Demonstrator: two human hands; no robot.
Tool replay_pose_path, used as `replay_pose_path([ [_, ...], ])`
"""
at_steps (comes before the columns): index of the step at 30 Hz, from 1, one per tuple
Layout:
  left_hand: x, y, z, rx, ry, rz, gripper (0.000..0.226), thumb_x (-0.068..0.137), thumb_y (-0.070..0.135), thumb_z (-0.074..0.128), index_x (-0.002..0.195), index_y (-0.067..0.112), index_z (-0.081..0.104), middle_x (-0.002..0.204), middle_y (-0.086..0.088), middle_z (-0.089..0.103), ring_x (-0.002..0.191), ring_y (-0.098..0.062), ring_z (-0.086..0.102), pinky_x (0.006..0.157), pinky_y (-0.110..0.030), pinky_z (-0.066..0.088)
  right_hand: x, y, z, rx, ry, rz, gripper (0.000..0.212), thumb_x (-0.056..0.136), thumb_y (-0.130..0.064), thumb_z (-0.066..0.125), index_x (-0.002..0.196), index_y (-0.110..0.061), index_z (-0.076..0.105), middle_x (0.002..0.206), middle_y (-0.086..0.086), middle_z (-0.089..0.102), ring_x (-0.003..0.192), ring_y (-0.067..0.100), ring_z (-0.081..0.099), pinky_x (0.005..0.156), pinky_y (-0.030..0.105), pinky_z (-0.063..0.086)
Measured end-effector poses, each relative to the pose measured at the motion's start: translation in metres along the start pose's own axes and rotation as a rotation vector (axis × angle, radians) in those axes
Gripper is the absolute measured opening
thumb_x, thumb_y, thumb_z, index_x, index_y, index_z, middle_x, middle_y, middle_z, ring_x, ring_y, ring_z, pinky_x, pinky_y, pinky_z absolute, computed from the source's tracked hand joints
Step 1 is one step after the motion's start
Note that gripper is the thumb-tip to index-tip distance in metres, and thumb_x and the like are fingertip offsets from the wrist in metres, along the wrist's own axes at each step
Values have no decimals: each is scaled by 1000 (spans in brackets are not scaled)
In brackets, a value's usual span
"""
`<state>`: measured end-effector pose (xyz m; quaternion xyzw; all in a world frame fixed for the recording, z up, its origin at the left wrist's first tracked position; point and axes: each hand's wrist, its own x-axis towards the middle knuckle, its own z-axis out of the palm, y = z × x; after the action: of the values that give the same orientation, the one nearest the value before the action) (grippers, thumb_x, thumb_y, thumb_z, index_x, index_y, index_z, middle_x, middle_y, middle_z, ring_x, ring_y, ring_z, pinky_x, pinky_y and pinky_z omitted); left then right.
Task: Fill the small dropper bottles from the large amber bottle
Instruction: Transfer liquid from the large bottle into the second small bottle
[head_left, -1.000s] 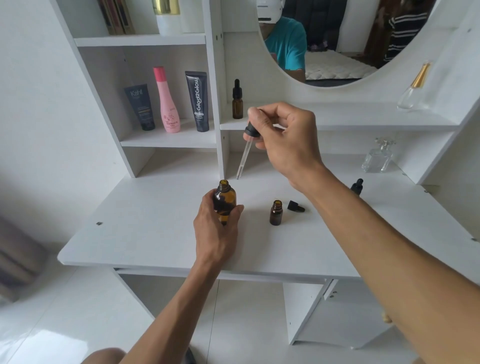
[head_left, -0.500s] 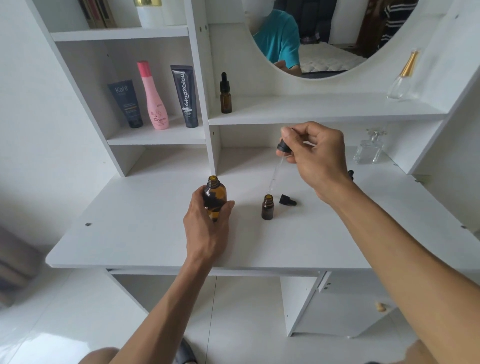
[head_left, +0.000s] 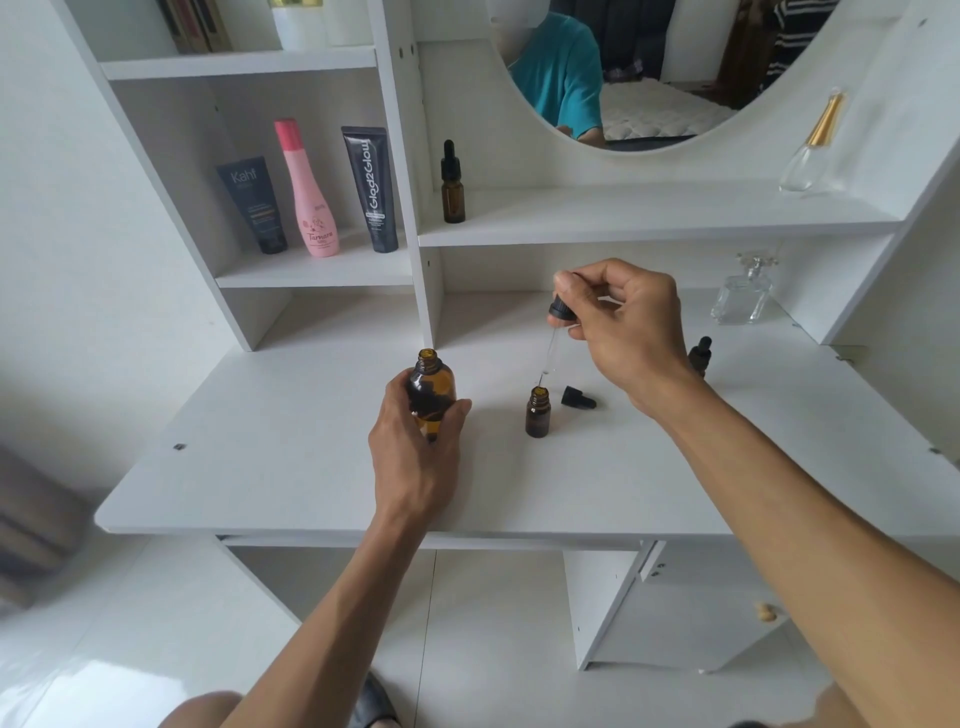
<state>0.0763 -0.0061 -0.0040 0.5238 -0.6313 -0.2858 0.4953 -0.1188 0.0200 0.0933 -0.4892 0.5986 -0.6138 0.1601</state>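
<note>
My left hand (head_left: 415, 452) grips the large amber bottle (head_left: 430, 387), which stands open and upright on the white desk (head_left: 270, 467). A small open amber bottle (head_left: 537, 413) stands to its right, with its black cap (head_left: 576, 397) lying beside it. My right hand (head_left: 628, 332) pinches the black bulb of a glass dropper (head_left: 553, 338); the pipette tip hangs just above the small bottle's mouth. Another small capped dropper bottle (head_left: 700, 354) is partly hidden behind my right wrist. A capped dropper bottle (head_left: 452, 184) stands on the shelf.
Two dark tubes (head_left: 254, 205) and a pink bottle (head_left: 306, 192) stand in the left shelf bay. A clear perfume bottle (head_left: 743, 296) sits at the desk's back right, another with a gold cap (head_left: 813, 145) on the upper shelf. A round mirror (head_left: 649, 67) hangs above.
My right hand carried the dropper from above the large bottle rightward and down, until it hung over the small open bottle. My left hand kept hold of the large bottle.
</note>
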Motion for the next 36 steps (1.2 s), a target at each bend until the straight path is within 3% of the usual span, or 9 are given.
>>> replay_pose_path([
  [3, 0, -1, 0, 1, -5, -3, 45, 86, 27, 74, 126, 24, 52, 97, 19, 61, 88, 19, 54, 71, -1, 39, -1, 1, 1, -12, -8, 1, 13, 92, -28, 71, 79, -23, 71, 77, 1, 74, 71, 15, 76, 80, 44, 62],
  [5, 0, -1, 0, 0, -8, -7, 45, 87, 26, 74, 125, 23, 52, 95, 22, 59, 88, 21, 53, 70, 1, 39, -1, 0, 1, -22, -9, -3, 13, 92, -28, 72, 80, -23, 72, 77, 1, 74, 71, 15, 76, 79, 44, 62],
  [10, 0, -1, 0, -3, -11, -19, 45, 87, 28, 73, 126, 23, 52, 94, 27, 58, 89, 16, 55, 71, -4, 40, -3, -2, 1, -41, -19, -6, 17, 92, -27, 72, 83, -13, 73, 74, 1, 73, 67, 14, 75, 77, 45, 62],
  [14, -1, 1, 0, -13, -12, -14, 45, 87, 29, 73, 126, 24, 51, 97, 23, 60, 92, -4, 61, 78, -19, 45, -4, -4, 2, -53, -34, -17, 20, 92, -27, 72, 82, -10, 72, 73, 2, 74, 67, 14, 75, 77, 43, 62],
  [17, -1, 1, 0, -11, -6, -1, 46, 87, 29, 73, 127, 23, 51, 99, 17, 61, 94, -7, 60, 82, -23, 46, -4, -6, 3, -72, -43, -30, 22, 92, -27, 72, 83, -8, 72, 74, 3, 74, 66, 13, 74, 75, 40, 62],
  [21, -1, 1, -1, -13, -6, 1, 45, 87, 29, 73, 126, 22, 52, 100, 16, 62, 93, -5, 59, 79, -19, 44, -6, -7, 3, -97, -52, -53, 23, 92, -29, 72, 82, -8, 72, 75, 4, 74, 66, 12, 74, 72, 38, 62],
  [25, 0, 0, -1, -8, -8, -5, 44, 87, 29, 73, 125, 24, 52, 96, 23, 60, 89, 8, 57, 73, -6, 40, -6, -8, 3, -114, -48, -80, 22, 91, -30, 72, 79, -11, 71, 72, 1, 74, 65, 9, 74, 71, 39, 61],
  [31, -1, 1, 0, -21, -7, -10, 45, 87, 30, 74, 126, 24, 51, 102, 14, 63, 94, -8, 60, 82, -23, 46, -6, -8, 2, -133, -37, -111, 23, 91, -33, 72, 79, -13, 71, 72, -2, 74, 68, 8, 73, 72, 43, 61],
  [36, -1, 1, -1, -18, -9, -12, 45, 87, 29, 74, 126, 24, 52, 101, 14, 63, 92, -5, 59, 78, -14, 43, -7, -9, 2, -134, -34, -124, 23, 91, -34, 71, 78, -15, 71, 71, -4, 74, 69, 8, 73, 71, 44, 60],
])
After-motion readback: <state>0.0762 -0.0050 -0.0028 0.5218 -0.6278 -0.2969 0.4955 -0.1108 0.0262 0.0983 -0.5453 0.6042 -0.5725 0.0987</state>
